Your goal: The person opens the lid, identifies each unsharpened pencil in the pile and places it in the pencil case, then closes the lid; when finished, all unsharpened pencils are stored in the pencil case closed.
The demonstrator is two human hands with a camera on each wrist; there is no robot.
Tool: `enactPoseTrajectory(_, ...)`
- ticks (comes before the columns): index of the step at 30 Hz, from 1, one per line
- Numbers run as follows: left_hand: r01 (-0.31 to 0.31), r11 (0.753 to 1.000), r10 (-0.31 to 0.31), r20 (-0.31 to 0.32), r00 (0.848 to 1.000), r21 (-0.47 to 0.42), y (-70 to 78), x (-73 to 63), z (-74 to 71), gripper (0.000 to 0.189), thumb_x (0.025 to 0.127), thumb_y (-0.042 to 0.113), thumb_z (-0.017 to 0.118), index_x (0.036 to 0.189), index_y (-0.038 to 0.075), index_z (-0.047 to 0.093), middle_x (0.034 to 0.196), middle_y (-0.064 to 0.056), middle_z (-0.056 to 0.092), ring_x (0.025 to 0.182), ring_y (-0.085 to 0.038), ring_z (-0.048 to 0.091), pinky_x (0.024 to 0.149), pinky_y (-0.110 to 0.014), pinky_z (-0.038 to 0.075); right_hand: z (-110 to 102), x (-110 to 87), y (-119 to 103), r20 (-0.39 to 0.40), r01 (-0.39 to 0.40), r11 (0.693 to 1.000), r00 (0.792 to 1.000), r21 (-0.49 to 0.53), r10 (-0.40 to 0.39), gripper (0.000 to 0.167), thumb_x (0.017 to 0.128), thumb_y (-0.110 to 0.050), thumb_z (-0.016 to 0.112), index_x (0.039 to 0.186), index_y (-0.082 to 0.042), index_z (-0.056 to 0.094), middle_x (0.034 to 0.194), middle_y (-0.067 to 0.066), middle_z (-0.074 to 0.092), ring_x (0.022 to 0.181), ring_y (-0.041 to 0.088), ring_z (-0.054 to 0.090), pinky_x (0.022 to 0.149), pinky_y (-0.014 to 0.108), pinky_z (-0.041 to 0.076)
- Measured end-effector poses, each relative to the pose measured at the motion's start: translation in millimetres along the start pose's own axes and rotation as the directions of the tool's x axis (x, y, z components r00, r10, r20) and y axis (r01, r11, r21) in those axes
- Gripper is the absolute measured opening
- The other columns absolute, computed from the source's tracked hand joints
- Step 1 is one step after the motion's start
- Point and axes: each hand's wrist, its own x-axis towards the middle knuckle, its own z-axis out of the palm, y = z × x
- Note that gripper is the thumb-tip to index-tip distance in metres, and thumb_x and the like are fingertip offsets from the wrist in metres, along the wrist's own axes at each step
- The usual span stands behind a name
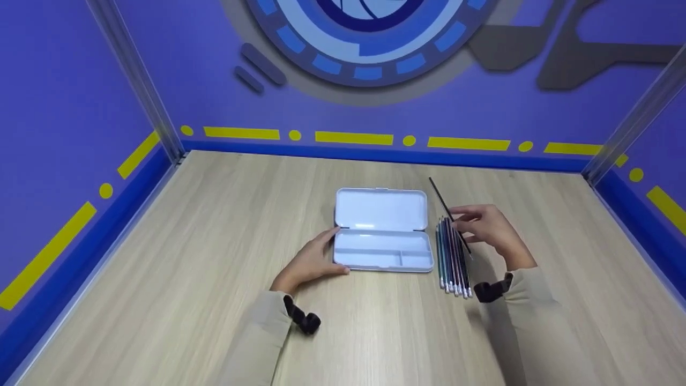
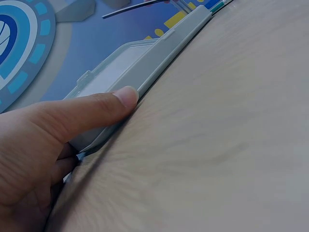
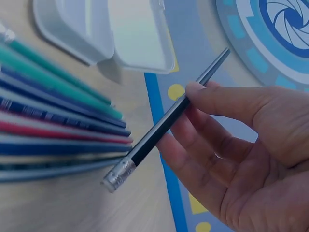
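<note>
A white pencil case [image 1: 381, 209] lies open on the table, its lid folded back and its divided tray facing up. My left hand [image 1: 308, 261] holds the case by its left end; in the left wrist view the thumb [image 2: 126, 96] presses the front wall. To the right of the case, several pencils [image 1: 447, 257] lie side by side with their eraser ends toward me. Above them, my right hand [image 1: 492, 229] pinches a black pencil [image 3: 161, 126] between thumb and fingers. This pencil slants, its eraser end [image 3: 118, 175] low and its tip pointing up and away.
Wood-grain tabletop [image 1: 214, 230] surrounds the case and pencils. Blue-purple panels [image 1: 364, 120] with yellow markings wall in the back and both sides. Each wrist wears a black strap-on camera [image 1: 306, 321].
</note>
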Motion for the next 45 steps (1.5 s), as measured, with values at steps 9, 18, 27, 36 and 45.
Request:
enactPoseTrajectory(9,0.006,1.000,-0.006,0.001,1.000,-0.006,-1.1,0.2,1.2,0.102,0.069,0.035,0.086,0.152,0.018,0.030,0.157,-0.012,0.028,0.146,-0.029,0.023,0.120,-0.044,0.022,10,10.2,-16,0.035,0.118,0.991,0.993,-0.061,-0.116,0.038,0.091,-0.010,0.064,0.128,-0.003,0.062,0.113,0.024,0.065,0.086,0.018,0.063,0.074,0.035,0.059)
enactPoseTrajectory(18,0.009,1.000,-0.009,0.004,1.000,0.008,-0.5,-0.4,0.2,0.101,0.070,0.037,0.085,0.152,0.018,0.029,0.157,-0.012,0.028,0.146,-0.029,0.023,0.120,-0.045,0.022,24,17.6,-35,0.073,0.194,0.971,0.980,-0.139,-0.186,0.033,0.089,-0.006,0.065,0.122,-0.007,0.067,0.105,0.021,0.069,0.081,0.022,0.064,0.068,0.034,0.057)
enactPoseTrajectory(27,0.001,1.000,-0.001,0.001,1.000,-0.004,-0.5,0.2,-0.1,0.102,0.069,0.036,0.086,0.152,0.018,0.029,0.157,-0.011,0.029,0.146,-0.029,0.024,0.120,-0.044,0.023,42,23.7,-48,0.152,0.326,0.925,0.942,-0.193,-0.300,0.029,0.086,-0.002,0.067,0.114,-0.009,0.072,0.099,0.013,0.072,0.082,0.021,0.066,0.070,0.030,0.058)
enactPoseTrajectory(36,-0.003,1.000,0.003,-0.008,1.000,0.010,1.9,-0.7,0.2,0.101,0.069,0.034,0.086,0.151,0.014,0.030,0.156,-0.013,0.030,0.145,-0.030,0.025,0.119,-0.045,0.023,58,27.5,-59,0.231,0.404,0.890,0.905,-0.212,-0.356,0.027,0.085,0.003,0.066,0.109,-0.009,0.075,0.102,0.011,0.074,0.082,0.018,0.065,0.069,0.025,0.055)
enactPoseTrajectory(45,0.010,1.000,-0.010,-0.004,1.000,0.011,1.6,-0.3,0.2,0.103,0.069,0.035,0.086,0.152,0.014,0.029,0.157,-0.013,0.029,0.145,-0.031,0.025,0.120,-0.046,0.022,75,28.8,-69,0.268,0.415,0.864,0.900,-0.286,-0.344,0.026,0.087,0.002,0.065,0.106,-0.011,0.076,0.103,0.009,0.074,0.090,0.019,0.065,0.082,0.040,0.057)
